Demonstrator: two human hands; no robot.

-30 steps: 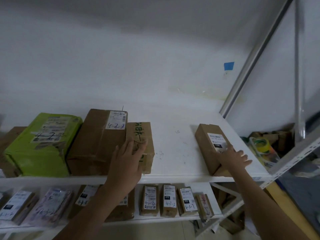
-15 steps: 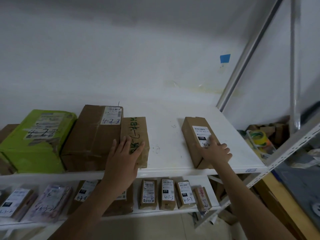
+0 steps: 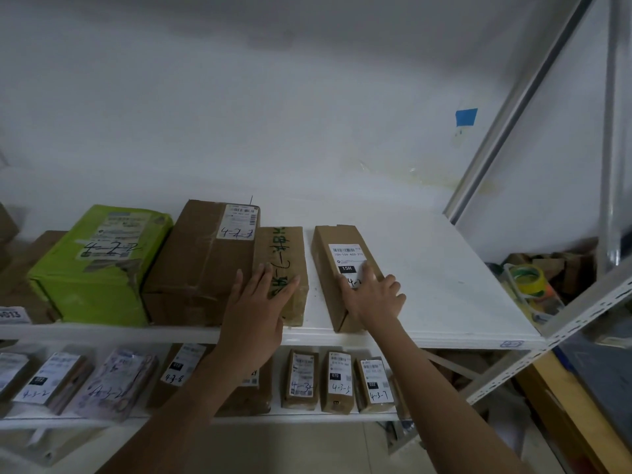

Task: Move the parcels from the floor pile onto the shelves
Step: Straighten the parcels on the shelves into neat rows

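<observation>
A long brown parcel with a white label lies on the white upper shelf. My right hand rests on its near end, fingers spread over the top and right side. Just to its left stands a narrow brown parcel with green writing; my left hand lies flat against its near end with straight fingers. A small gap separates the two parcels. Further left sit a large brown box and a green parcel.
The lower shelf holds a row of small labelled parcels. A grey metal upright and a perforated shelf rail stand at the right. Tape rolls and cardboard scraps lie beyond the rail. Bare shelf surface lies right of the long parcel.
My right hand has slid the long labelled parcel leftward along the shelf, close to the narrow parcel. My left hand has stayed against the narrow parcel.
</observation>
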